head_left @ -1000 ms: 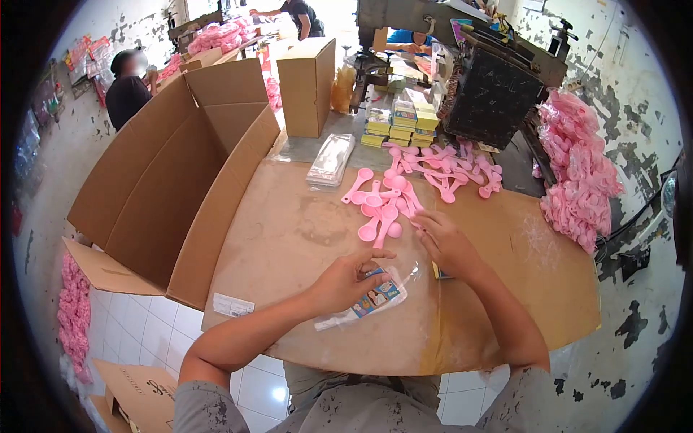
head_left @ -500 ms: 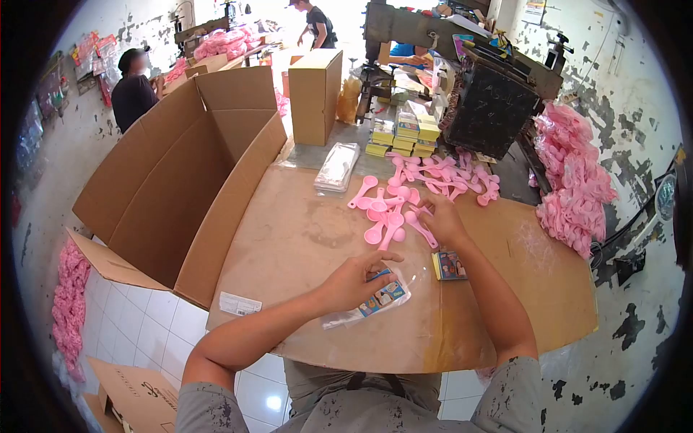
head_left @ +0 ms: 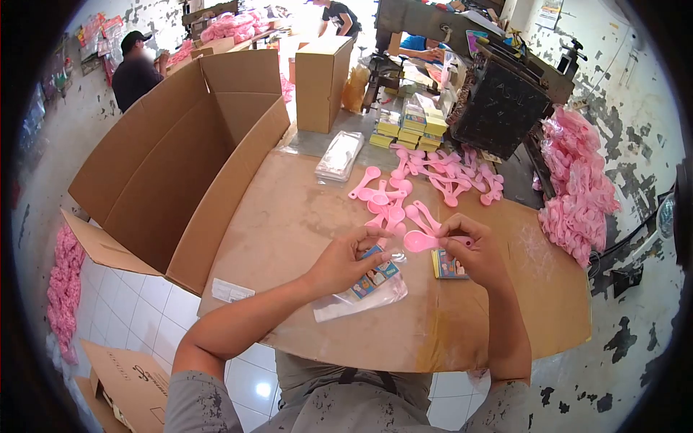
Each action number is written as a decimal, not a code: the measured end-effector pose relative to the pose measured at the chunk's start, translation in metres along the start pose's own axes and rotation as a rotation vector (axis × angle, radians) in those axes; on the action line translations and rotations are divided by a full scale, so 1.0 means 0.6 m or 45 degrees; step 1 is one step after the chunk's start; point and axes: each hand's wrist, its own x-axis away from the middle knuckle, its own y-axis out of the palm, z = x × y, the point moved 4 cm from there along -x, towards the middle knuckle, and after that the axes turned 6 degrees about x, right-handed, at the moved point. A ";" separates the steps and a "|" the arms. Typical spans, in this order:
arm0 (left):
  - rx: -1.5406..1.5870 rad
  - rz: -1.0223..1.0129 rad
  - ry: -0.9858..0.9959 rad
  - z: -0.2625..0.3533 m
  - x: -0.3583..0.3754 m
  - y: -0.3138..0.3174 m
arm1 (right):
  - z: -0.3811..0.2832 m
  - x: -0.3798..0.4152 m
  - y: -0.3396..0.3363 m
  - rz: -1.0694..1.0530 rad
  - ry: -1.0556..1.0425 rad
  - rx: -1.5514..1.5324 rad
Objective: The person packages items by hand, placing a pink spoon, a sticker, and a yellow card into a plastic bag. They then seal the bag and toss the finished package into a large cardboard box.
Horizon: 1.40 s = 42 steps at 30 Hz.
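Observation:
In my right hand a pink measuring spoon is pinched by its handle, its bowl pointing left. My left hand has its fingers curled on the upper end of a clear plastic bag. A printed card shows through the bag. The spoon's bowl is just right of the bag's upper end, apart from it. Beyond both hands lies a loose heap of pink spoons. A small stack of printed cards sits partly behind my right hand.
A large open carton stands left of the table. Flat clear bags lie near an upright box. Stacked card bundles stand beside a dark machine. Pink bagged goods hang at right. Other people work at the back.
My right hand has picked a pink spoon from the heap and brought it nearer, towards the bag. My left hand has closed on the bag's upper end, and the bag has shifted slightly left.

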 end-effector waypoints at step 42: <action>-0.315 -0.185 0.474 0.081 0.053 0.045 | -0.157 0.025 0.075 0.059 -0.474 0.587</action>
